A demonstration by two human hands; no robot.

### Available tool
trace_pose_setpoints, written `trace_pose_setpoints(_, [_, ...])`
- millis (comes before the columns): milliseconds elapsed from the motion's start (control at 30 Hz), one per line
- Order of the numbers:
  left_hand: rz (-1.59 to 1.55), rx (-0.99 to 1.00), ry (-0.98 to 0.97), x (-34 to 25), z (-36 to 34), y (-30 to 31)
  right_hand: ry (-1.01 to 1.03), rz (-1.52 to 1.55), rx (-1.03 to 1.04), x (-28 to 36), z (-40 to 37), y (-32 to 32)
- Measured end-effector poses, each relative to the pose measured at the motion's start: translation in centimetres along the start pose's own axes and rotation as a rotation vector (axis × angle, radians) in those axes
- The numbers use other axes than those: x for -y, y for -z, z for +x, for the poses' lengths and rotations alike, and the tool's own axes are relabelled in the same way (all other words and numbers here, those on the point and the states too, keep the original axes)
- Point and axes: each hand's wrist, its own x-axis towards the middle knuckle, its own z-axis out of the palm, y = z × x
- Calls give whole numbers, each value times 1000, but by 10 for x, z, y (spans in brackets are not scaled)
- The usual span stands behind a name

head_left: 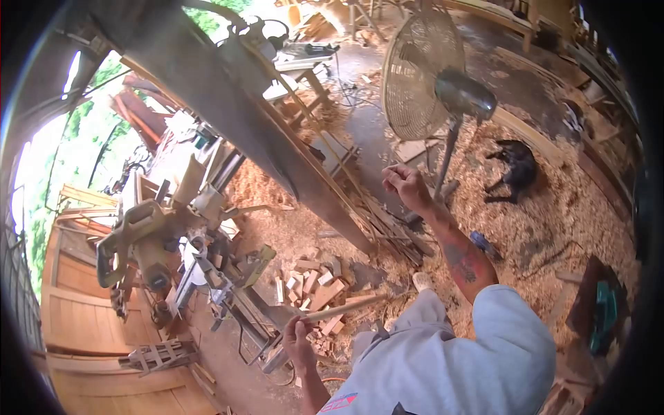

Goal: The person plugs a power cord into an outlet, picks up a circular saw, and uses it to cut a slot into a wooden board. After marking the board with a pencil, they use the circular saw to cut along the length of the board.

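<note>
My left hand (299, 340) is closed round one end of a narrow wooden strip (346, 308), which points to the right in front of my body. Beyond that strip lies a pile of small wood offcuts (319, 289) on the floor. My right hand (409, 188) is raised at the end of an outstretched arm, its fingers curled together. Whether anything is pinched in it, I cannot make out. The nearest thing to it is the pedestal fan (422, 79) just beyond. To the left of the strip stands a miter saw (142, 238) with its metal base.
A dark post (277, 145) slants across the view. Wood shavings (553, 214) cover the floor, where a black dog (515, 171) lies. A blue object (483, 242) sits near my right arm, a green tool (604, 310) further right. Wooden panels (90, 304) stand at left.
</note>
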Motion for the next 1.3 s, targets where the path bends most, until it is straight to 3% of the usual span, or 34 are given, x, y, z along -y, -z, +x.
trace_pose_setpoints(200, [57,15,-52,-38,5,-80,1,70,127,64,60,-16])
trace_pose_setpoints(400, [131,-85,-49,-25,-8,-106,130,147,270,88,94,-36])
trace_pose_setpoints(467, [126,-98,-50,-21,-15,-110,514,-110,255,93,97,-51])
trace_pose_setpoints(500, [122,-103,-45,-22,-18,-112,515,-104,264,103,98,-57])
trace_pose_setpoints(567, [132,-135,-36,-30,-22,-119,766,-29,259,131,102,-67])
trace_pose_setpoints(733, [134,-229,-25,-33,-35,-122,773,88,15,222,161,-99])
trace_pose_setpoints(900, [105,-232,-23,-26,-44,-122,963,39,195,280,209,-121])
trace_pose_setpoints(933, [97,-244,-13,-26,-45,-123,974,-18,151,286,200,-114])
trace_pose_setpoints(1067, [134,-253,25,-31,-48,-130,868,441,-123,228,224,-116])
trace_pose_setpoints(1100, [135,-244,26,-33,-49,-132,684,260,-160,222,222,-110])
trace_pose_setpoints(1167, [144,-215,14,-39,-44,-135,304,264,95,208,252,-113])
trace_pose_setpoints(1267, [160,-206,6,-37,-36,-137,436,177,492,219,259,-117])
trace_pose_setpoints(1300, [170,-218,15,-38,-40,-137,431,180,497,223,263,-123])
